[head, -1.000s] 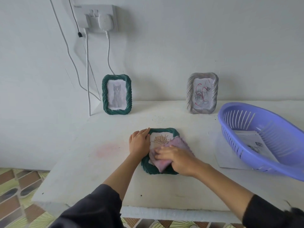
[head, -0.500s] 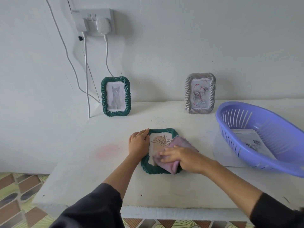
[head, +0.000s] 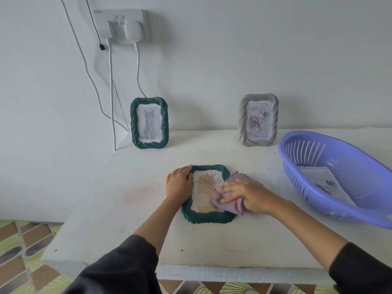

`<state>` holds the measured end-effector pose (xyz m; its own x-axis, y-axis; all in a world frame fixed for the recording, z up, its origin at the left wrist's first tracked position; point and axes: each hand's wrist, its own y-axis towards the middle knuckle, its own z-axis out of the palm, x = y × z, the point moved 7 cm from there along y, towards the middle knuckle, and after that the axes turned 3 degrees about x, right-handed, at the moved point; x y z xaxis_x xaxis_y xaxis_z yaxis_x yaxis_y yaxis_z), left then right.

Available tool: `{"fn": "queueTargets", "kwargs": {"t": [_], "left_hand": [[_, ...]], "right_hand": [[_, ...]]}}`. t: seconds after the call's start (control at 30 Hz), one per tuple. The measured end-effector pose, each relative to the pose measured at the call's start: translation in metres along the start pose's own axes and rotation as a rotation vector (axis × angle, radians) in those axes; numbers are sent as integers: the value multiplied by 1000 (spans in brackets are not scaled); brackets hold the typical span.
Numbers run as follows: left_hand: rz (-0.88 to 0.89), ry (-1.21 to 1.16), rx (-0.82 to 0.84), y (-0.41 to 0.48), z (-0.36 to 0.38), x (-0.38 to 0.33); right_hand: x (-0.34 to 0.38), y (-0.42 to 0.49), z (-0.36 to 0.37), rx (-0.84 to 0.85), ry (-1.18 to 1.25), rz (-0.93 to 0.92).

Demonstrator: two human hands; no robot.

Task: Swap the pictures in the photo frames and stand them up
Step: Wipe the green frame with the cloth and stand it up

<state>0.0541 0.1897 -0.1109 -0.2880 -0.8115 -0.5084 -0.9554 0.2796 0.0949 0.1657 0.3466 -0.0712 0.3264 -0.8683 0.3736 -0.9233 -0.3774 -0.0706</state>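
Left hand [head: 179, 183], fingers flat and uncurled, presses the left border of the green frame [head: 209, 217], which lies face-up on the table [head: 127, 230], evidently to stop it sliding. Right hand [head: 248, 197], fingers extended, presses a purple cloth [head: 231, 205] onto its front, apparently wiping.

- I see a flat frame [head: 209, 217] lying face up on the middle of the table [head: 127, 219].
- My left hand [head: 178, 183] rests on its left edge, and my right hand [head: 250, 197] presses a cloth [head: 231, 205] onto its right side.
- Behind it, against the wall, there's a left standing frame [head: 133, 124] and a right standing frame [head: 242, 122], well apart.
- A basket [head: 360, 166] sits on the table at the right, with papers [head: 322, 179] in it.
- A socket [head: 121, 24] is on the wall above the left standing frame, and cables [head: 111, 92] hang down from it.
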Motion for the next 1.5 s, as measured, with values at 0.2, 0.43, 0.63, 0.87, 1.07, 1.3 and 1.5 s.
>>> {"fn": "queueTargets", "kwargs": {"t": [0.2, 0.43, 0.63, 0.87, 1.07, 1.3, 1.5], "left_hand": [[2, -23, 28, -1, 1, 0], [2, -25, 22, 0, 1, 0], [7, -17, 17, -1, 1, -1], [10, -26, 2, 0, 0, 0], [6, -30, 2, 0, 0, 0], [7, -14, 0, 0, 0, 0], [-2, -29, 13, 0, 2, 1]], "right_hand": [[6, 32, -4, -122, 74, 92], [3, 4, 1, 44, 13, 15], [-5, 37, -15, -104, -6, 106], [9, 9, 9, 41, -10, -49], [-4, 19, -18, -50, -196, 9], [-5, 9, -6, 30, -177, -46], [13, 15, -6, -12, -200, -94]]}}
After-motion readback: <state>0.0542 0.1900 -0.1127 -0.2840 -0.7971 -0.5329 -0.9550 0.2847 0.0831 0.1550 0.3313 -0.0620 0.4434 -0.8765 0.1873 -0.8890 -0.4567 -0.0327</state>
